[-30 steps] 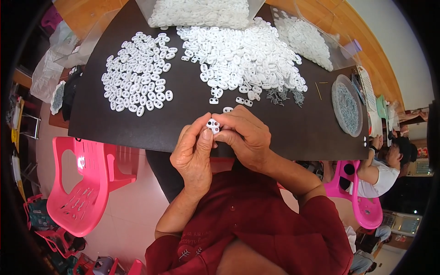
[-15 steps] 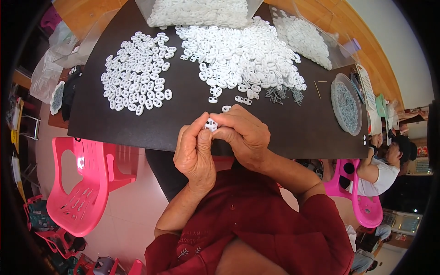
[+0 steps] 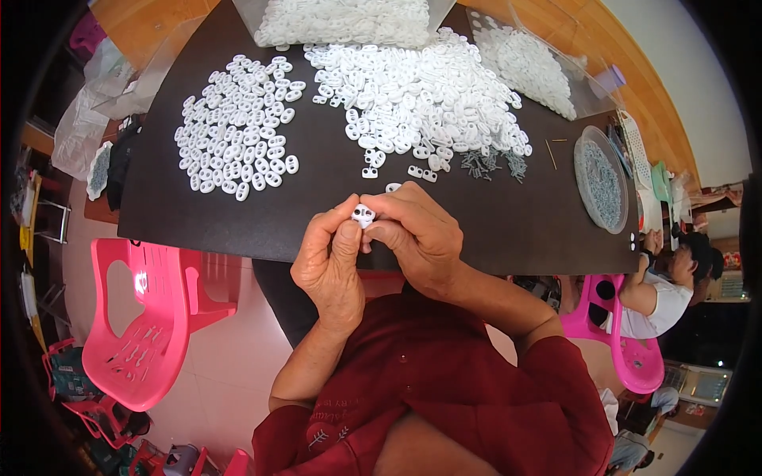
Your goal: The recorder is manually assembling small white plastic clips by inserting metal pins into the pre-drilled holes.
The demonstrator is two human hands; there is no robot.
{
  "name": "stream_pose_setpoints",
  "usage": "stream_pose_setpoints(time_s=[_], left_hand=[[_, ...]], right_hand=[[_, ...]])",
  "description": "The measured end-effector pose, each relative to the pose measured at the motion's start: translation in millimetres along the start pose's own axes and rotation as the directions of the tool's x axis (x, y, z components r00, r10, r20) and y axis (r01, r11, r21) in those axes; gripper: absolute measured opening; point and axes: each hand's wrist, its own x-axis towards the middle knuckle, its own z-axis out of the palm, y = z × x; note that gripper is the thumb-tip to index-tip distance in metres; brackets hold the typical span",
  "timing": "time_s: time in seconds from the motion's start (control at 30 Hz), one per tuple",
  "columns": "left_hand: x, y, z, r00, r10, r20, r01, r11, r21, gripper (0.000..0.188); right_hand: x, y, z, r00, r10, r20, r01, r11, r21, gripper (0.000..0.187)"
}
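Near the table's front edge, a small white plastic piece with dark holes (image 3: 363, 213) is pinched between both hands. My left hand (image 3: 328, 266) grips its left side with thumb and forefinger. On its right side, my right hand (image 3: 423, 242) presses with thumb and forefinger, hiding part of it. A loose white piece (image 3: 393, 188) lies just beyond my right fingers. Farther off, a pair of white pieces (image 3: 421, 173) and a few more (image 3: 370, 165) lie in front of a large heap of white pieces (image 3: 413, 87).
A spread of white oval two-hole pieces (image 3: 238, 131) lies at left. Small grey pins (image 3: 496, 164) sit by the heap; a round tub (image 3: 583, 186) holds more at right. Clear bins (image 3: 341, 24) stand behind. A pink chair (image 3: 143, 325) is left; a person (image 3: 651, 293) sits at right.
The white piece has turned slightly between my fingers, and its dark holes show more plainly. My left hand has shifted a little left and downward.
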Motion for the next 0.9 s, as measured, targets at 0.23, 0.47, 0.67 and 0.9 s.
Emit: stream_pose_setpoints(time_s=[0.23,0.47,0.67,0.9], left_hand=[[-2.5,3.6,2.1,1.000,0.003,-0.021,-0.001,0.995,0.102,0.021],[-1.6,7.7,1.6,1.000,0.005,0.004,-0.006,0.984,0.178,0.022],[-2.5,4.4,1.2,0.999,-0.043,-0.016,0.045,0.989,0.139,0.021],[-5.0,1.8,1.0,0.998,-0.049,-0.035,0.052,0.994,0.092,0.021]], right_hand=[[0.5,-1.3,-0.6,0.999,-0.044,0.003,0.044,0.998,-0.035,0.027],[0.2,-2.6,-3.1,0.998,-0.065,-0.010,0.064,0.996,-0.057,0.031],[-2.1,-2.4,-3.7,0.999,-0.049,0.006,0.049,0.997,-0.062,0.034],[-5.1,1.6,2.2,0.998,-0.054,-0.016,0.053,0.998,-0.044,0.029]])
